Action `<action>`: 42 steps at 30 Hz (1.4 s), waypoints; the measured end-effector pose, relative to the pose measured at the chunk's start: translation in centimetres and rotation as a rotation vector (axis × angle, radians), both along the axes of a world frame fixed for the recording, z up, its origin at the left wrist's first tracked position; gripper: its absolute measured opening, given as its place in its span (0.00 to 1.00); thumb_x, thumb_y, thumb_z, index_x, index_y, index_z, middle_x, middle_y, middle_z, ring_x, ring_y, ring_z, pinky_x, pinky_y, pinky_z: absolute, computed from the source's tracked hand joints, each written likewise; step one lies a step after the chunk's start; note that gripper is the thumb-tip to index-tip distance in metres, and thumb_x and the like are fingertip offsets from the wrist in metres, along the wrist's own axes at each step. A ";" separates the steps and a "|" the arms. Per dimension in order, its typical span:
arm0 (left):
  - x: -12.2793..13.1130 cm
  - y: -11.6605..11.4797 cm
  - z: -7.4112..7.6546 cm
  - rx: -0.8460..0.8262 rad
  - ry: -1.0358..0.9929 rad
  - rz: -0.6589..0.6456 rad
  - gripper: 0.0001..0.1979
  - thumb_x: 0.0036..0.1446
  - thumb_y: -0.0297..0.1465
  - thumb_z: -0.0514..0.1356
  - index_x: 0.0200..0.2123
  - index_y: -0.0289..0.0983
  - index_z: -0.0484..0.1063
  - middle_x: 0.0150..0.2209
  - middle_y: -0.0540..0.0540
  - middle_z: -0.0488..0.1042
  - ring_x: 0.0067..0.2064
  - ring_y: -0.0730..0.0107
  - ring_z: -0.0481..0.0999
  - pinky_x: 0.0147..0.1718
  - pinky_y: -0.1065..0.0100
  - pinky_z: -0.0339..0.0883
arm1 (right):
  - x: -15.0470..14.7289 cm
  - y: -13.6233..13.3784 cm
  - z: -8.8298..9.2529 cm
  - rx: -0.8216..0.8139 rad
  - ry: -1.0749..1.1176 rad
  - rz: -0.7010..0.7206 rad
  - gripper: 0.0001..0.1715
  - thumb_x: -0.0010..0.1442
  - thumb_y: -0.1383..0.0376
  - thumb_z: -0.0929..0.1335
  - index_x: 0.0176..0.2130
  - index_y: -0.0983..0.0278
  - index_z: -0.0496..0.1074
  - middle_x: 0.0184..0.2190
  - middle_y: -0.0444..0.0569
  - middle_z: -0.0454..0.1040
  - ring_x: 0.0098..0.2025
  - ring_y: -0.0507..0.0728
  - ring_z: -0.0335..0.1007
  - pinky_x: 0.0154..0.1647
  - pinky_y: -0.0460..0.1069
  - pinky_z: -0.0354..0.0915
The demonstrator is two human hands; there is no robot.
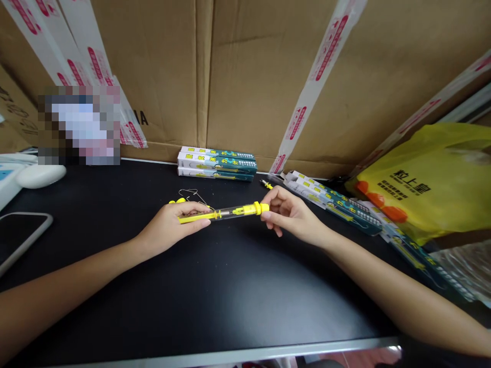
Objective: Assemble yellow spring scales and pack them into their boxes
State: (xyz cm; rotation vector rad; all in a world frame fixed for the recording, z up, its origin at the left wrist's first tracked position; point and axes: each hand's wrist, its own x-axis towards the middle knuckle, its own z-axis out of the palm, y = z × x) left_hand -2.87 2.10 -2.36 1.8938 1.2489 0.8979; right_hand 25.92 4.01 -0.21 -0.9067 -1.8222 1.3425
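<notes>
Two bare hands held a yellow and clear tube (pixel 230 210) level, just above a black counter (pixel 230 296). The left hand (pixel 172 225) had its grip closed around the tube's flat yellow end, fingers curled over it. The right hand (pixel 293 214) pinched the yellow cap at the other end between thumb and fingertips, its grip closed. The clear middle of the tube spanned the gap between the two grips. A thin wire hook (pixel 192 194) lay just beyond the left grip. Stacked boxes (pixel 217 163) sat farther beyond, between both grips. A yellow bag (pixel 429 179) rested well past the right grip.
</notes>
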 end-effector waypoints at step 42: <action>0.0 0.0 -0.4 0.011 -0.035 -0.026 0.14 0.51 0.38 0.66 0.41 0.40 0.79 0.43 0.49 0.81 0.43 0.65 0.80 0.44 0.70 0.74 | 0.1 -0.2 0.2 -0.085 -0.033 0.125 0.18 0.59 0.63 0.70 0.47 0.65 0.63 0.31 0.46 0.75 0.23 0.48 0.69 0.15 0.40 0.66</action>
